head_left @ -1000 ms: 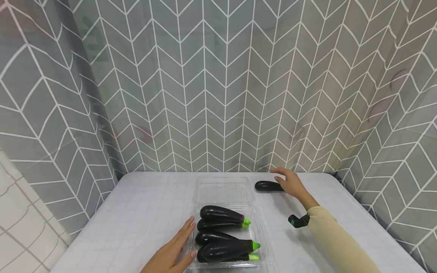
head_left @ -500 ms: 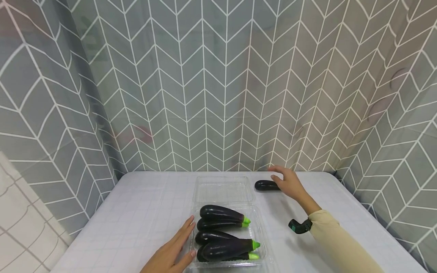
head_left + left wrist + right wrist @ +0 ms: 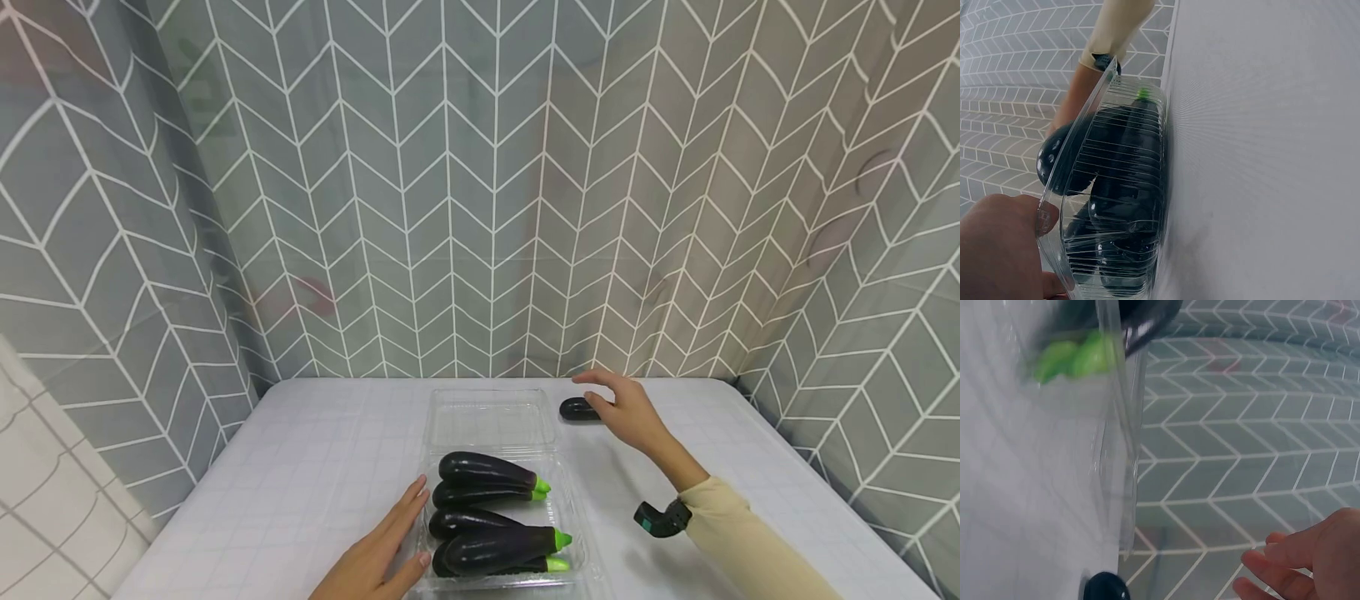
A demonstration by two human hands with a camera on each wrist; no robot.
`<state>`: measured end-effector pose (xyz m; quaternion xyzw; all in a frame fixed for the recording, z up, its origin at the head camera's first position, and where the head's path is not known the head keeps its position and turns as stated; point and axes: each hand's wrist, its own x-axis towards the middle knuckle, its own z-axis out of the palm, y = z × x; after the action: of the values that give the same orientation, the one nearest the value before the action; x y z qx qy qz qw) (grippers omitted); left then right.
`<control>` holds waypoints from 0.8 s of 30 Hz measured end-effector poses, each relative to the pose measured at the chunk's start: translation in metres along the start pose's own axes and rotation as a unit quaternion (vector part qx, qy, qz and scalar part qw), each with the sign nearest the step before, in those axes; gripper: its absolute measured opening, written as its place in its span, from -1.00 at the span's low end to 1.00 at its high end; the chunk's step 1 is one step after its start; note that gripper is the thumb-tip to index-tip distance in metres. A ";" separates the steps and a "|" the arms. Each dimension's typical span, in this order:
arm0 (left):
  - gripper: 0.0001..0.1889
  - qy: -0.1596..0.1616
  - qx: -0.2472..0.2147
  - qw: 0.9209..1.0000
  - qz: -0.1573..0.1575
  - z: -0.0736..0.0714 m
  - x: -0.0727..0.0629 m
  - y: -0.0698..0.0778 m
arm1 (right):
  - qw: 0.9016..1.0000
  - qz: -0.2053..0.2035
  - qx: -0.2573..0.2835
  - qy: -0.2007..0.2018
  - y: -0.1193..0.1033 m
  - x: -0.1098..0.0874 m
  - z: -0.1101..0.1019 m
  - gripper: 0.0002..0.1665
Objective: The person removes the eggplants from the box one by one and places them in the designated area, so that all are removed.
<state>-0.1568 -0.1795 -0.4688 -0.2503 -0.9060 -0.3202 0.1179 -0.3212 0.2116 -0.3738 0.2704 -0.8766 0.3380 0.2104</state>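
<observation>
A clear plastic clamshell box (image 3: pixel 581 533) lies unfolded, with several dark eggplants (image 3: pixel 498 550) inside, their green stem ends pointing right. My left hand (image 3: pixel 375 550) rests against the box's left side, fingers spread and fairly straight; in the left wrist view its fingertips touch the rim (image 3: pixel 1063 256). One more eggplant (image 3: pixel 576 409) lies on the table to the right of the raised lid half. My right hand (image 3: pixel 630 417) hovers over it and covers its right part. In the right wrist view the fingers are loosely bent and hold nothing, apart from that eggplant (image 3: pixel 1107 587).
The box's lid half (image 3: pixel 491 421) stretches toward the back of the white-covered table (image 3: pixel 322 450). A patterned curtain (image 3: pixel 472 208) hangs behind the table and on both sides. A dark wrist device (image 3: pixel 662 518) sits at the right sleeve.
My right hand has shifted left over the lone eggplant and now hides more of it. That eggplant, the filled box and my left hand stay where they were.
</observation>
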 end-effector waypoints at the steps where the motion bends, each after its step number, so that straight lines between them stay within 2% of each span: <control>1: -0.26 0.000 0.000 1.000 0.001 0.000 0.000 0.000 | 1.000 -0.007 0.000 0.003 -0.003 -0.001 0.000 -0.66; 7: -0.26 0.009 0.001 1.000 0.003 -0.002 0.000 0.002 | 0.999 -0.043 0.007 0.021 -0.017 -0.006 -0.001 -0.63; 20: -0.25 0.008 -0.001 1.000 -0.005 -0.001 0.000 0.003 | 0.997 -0.057 0.043 0.009 -0.045 -0.019 0.000 -0.65; 24: -0.25 0.004 -0.005 1.000 -0.008 -0.002 -0.001 0.004 | 0.996 -0.074 0.054 0.009 -0.052 -0.023 0.000 -0.66</control>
<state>-0.1541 -0.1782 -0.4657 -0.2425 -0.9058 -0.3270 0.1174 -0.2717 0.1865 -0.3620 0.3420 -0.8329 0.3708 0.2277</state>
